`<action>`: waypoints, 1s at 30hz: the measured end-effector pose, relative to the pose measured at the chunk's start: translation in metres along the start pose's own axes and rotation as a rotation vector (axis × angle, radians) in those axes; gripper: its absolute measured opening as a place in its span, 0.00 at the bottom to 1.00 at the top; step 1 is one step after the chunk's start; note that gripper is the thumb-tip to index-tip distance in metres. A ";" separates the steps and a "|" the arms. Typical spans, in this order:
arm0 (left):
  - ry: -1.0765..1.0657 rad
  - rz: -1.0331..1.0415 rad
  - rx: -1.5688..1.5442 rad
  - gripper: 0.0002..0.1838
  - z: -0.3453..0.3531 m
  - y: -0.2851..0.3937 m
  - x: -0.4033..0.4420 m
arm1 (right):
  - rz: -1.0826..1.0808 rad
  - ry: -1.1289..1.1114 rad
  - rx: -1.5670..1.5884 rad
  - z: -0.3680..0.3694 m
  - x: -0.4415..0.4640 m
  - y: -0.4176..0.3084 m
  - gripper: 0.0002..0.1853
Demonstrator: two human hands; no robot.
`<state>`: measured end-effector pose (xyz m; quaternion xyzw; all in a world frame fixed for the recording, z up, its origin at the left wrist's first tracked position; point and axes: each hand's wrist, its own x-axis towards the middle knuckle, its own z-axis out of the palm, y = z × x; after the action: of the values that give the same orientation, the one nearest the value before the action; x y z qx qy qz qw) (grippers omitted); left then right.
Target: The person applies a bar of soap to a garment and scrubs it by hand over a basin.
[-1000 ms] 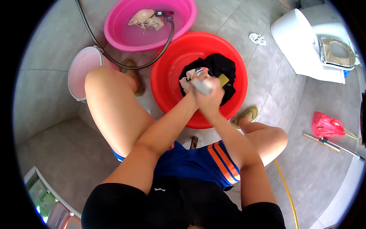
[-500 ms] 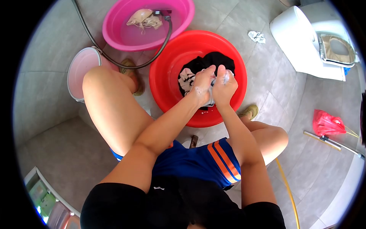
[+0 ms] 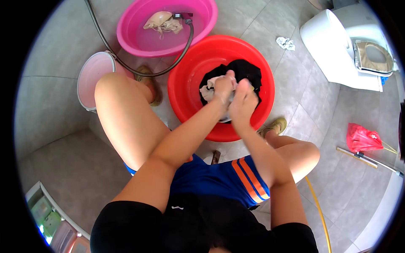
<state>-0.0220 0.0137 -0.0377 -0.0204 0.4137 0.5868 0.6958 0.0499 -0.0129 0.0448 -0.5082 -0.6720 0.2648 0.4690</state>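
Over the red basin between my legs, my left hand is closed on wet, light-coloured cloth. Close on its right, my right hand is closed too, slightly blurred, on something I cannot make out. Whitish cloth shows between and below the two hands. Black cloth lies in the basin beyond and around them. A small yellowish edge peeks out just right of my right hand.
A pink basin at the upper left holds water, beige cloth and a shower head on a hose. A pink bucket stands left. Right are a white toilet, a red bag and a squeegee.
My hands were pressed together with a pale object and a yellow-green piece visible; then they moved apart, side by side, with suds on them. Now they remain low over the cloth, slightly shifted.
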 end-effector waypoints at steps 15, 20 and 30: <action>-0.220 0.692 1.809 0.44 0.024 0.057 -0.065 | 0.681 -0.298 0.467 -0.023 0.049 0.075 0.26; -0.372 0.531 1.439 0.14 0.019 0.077 -0.050 | 0.736 -0.458 0.645 -0.048 0.065 0.036 0.19; -0.167 0.287 0.265 0.15 0.024 0.084 -0.057 | 0.670 -0.670 0.321 -0.032 0.009 0.116 0.17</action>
<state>-0.0765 0.0069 0.0503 0.1790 0.4268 0.6201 0.6334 0.1284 0.0318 -0.0349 -0.5046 -0.5364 0.6497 0.1887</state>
